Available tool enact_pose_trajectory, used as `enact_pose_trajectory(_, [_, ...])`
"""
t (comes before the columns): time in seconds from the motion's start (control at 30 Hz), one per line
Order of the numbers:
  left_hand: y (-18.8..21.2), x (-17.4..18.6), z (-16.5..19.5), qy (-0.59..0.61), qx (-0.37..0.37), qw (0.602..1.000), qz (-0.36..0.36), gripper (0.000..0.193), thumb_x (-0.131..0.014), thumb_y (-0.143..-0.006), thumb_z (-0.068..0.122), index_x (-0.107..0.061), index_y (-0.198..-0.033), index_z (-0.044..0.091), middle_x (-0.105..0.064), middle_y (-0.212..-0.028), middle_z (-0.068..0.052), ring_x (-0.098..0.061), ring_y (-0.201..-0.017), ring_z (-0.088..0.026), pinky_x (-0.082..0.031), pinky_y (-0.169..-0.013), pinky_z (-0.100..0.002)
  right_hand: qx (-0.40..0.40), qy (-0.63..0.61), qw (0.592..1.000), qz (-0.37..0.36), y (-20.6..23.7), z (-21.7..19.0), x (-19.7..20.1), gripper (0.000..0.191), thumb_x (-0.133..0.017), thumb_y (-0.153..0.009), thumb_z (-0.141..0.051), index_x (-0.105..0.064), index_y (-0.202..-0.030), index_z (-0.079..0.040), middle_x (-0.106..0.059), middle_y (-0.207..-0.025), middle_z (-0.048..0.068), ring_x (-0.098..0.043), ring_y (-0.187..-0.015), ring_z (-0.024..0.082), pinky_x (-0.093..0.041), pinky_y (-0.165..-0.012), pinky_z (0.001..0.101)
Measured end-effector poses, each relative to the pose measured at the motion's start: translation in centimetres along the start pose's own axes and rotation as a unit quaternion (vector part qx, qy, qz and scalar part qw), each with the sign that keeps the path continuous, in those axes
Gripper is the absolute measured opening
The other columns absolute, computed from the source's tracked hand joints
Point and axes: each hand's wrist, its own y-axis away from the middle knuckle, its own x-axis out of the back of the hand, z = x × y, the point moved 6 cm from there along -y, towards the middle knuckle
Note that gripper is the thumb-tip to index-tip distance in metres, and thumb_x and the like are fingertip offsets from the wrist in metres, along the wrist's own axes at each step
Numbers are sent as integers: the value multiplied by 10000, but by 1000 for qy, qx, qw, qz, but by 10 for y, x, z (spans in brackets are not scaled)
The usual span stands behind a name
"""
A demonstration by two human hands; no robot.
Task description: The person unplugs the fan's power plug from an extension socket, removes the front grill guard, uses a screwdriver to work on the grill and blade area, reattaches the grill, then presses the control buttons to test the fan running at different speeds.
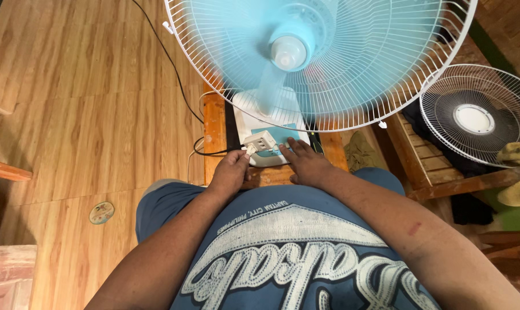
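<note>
Wooden floor [88, 115]: two fans counted. My left hand [230, 172] pinched one white plug [251, 149] at one adapter [261, 140]; my right hand [306, 163] lay flat, fingers spread, on the fan base [271, 129].

both hands [268, 169] reaching forward, left apparently pinching, right flat
</note>
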Motion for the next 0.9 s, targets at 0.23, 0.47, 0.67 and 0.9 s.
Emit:
enact_pose_trajectory(0.23, [-1,0,-1,5,-11,1000,-4,343,-527,-1047,254,-625,-1227,-21,-596,-727,-22,-562,-605,-117,-479,-579,-273,5,-11,1000,10,-1,0,-2,1008,-730,-866,-309,-78,-1634,-262,-33,-1716,104,-102,-1573,328,-301,-1218,522])
enact_pose_trajectory(0.47, [0,1,-1,4,-9,1000,-4,342,-521,-1046,252,-621,-1235,-15,-608,-737,-27,-568,-613,-115,-479,-585,-272,8,-17,1000,13,-4,2,-5,1006,-732,-860,-307,-86,-1631,-260,-38,-1715,101,-110,-1571,328,-304,-1215,517])
enact_pose_trajectory(0.67, [1,1,2,-19,-10,1000,2,345,-523,-1050,264,-633,-1216,-18,-609,-728,-29,-570,-604,-118,-473,-573,-278,6,-17,1000,10,-4,2,-5,1002,-731,-863,-305,-92,-1633,-264,-36,-1717,98,-107,-1574,325,-301,-1219,510])
enact_pose_trajectory(0.9, [1,1,1,-8,-1,1000,6,362,-536,-1049,277,-633,-1236,-17,-595,-721,-35,-558,-595,-122,-480,-573,-285,0,-15,1000,-3,-1,0,-3,992,-712,-876,-293,-71,-1633,-267,-7,-1716,95,-83,-1573,324,-274,-1226,515])
